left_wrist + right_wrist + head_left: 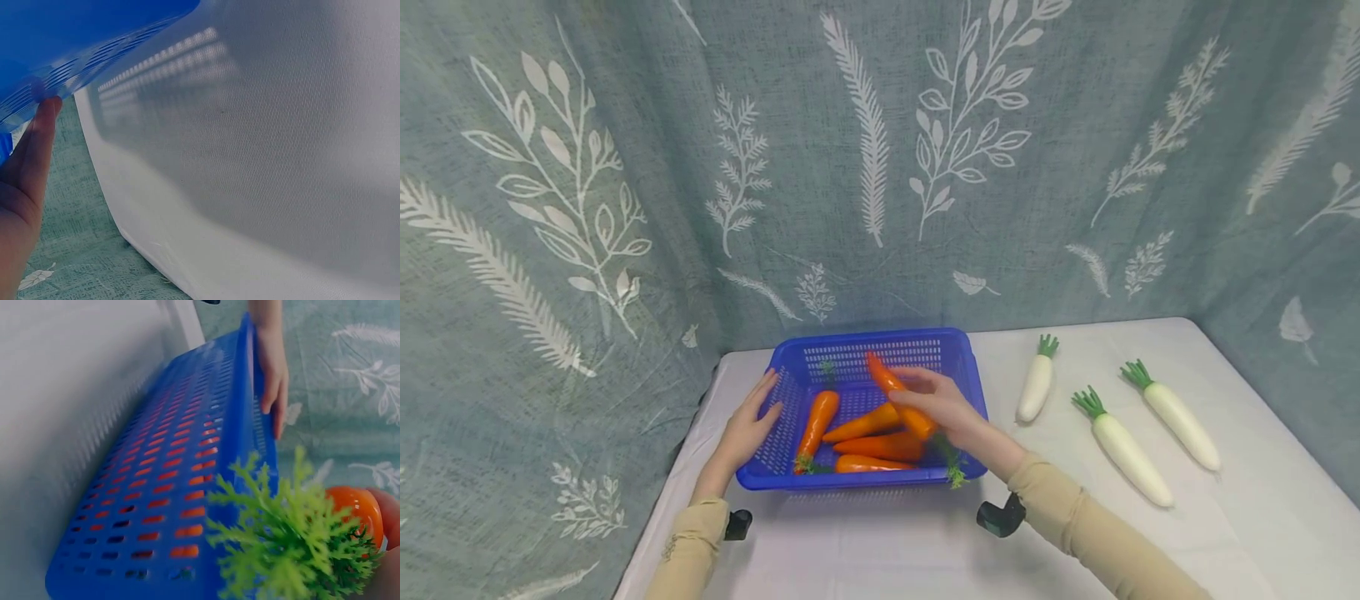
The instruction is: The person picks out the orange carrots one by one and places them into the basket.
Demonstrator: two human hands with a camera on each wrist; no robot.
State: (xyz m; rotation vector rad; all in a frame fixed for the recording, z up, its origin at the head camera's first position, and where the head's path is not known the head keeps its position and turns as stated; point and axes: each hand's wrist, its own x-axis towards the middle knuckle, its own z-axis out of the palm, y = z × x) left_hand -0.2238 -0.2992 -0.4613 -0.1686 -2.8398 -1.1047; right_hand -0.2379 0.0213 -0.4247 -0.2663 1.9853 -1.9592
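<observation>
My right hand [951,408] grips an orange carrot [917,422] over the right part of a blue plastic basket [880,340]. The carrot's tip points up toward the back, and its leafy green top [290,540] hangs near the front rim. At the basket's left side, my left hand [747,429] rests against the rim with its fingers fairly straight. The left wrist view shows a fingertip touching the slotted outer wall. Several other carrots, including an upright-lying one [817,423] at the left, lie inside the basket.
Three white radishes with green tops lie on the white table to the basket's right: a short one [1036,387], a middle one [1131,460] and an outer one [1182,427]. A grey-green leaf-patterned curtain [850,275] hangs behind and beside the table.
</observation>
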